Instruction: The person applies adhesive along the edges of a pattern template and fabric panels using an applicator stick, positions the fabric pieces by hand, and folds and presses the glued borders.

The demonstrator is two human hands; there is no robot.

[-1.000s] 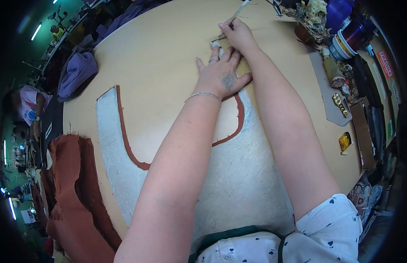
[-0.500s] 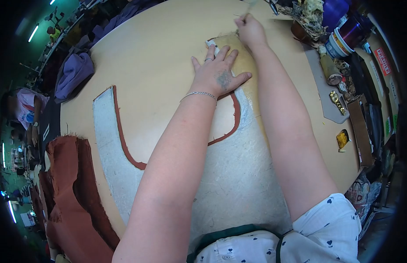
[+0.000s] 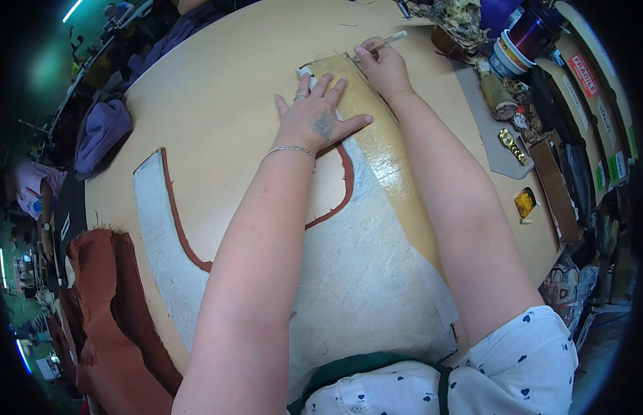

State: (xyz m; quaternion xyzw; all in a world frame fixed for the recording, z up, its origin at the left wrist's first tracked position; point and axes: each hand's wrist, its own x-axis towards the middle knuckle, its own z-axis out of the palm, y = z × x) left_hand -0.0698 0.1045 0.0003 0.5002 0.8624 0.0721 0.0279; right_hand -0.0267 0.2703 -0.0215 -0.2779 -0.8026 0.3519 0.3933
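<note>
My left hand (image 3: 316, 119) lies flat with spread fingers on the upper arm of a large grey-white pattern piece (image 3: 366, 283). Reddish-brown fabric (image 3: 348, 181) shows as a narrow border along its curved inner edge. Beside that arm runs a glossy yellow pattern strip (image 3: 380, 149), partly under my left hand. At the strip's top right edge, my right hand (image 3: 385, 71) is closed around a thin pale pen-like tool (image 3: 396, 37). Its upper end sticks out to the right; its tip is too small to make out. A dark line follows the strip's right edge.
Folded reddish-brown fabric (image 3: 103, 311) lies at the left, with purple fabric (image 3: 103, 135) further back. Along the right stand a striped tub (image 3: 510, 55), a gold watch (image 3: 512, 145), a small yellow object (image 3: 525, 203) and a cardboard box (image 3: 553, 187). Another person sits at far left.
The view has shifted slightly. My right hand has come a little nearer along the strip's right edge, and its tool, blurred before, shows clearly. My left hand still presses on the same place.
</note>
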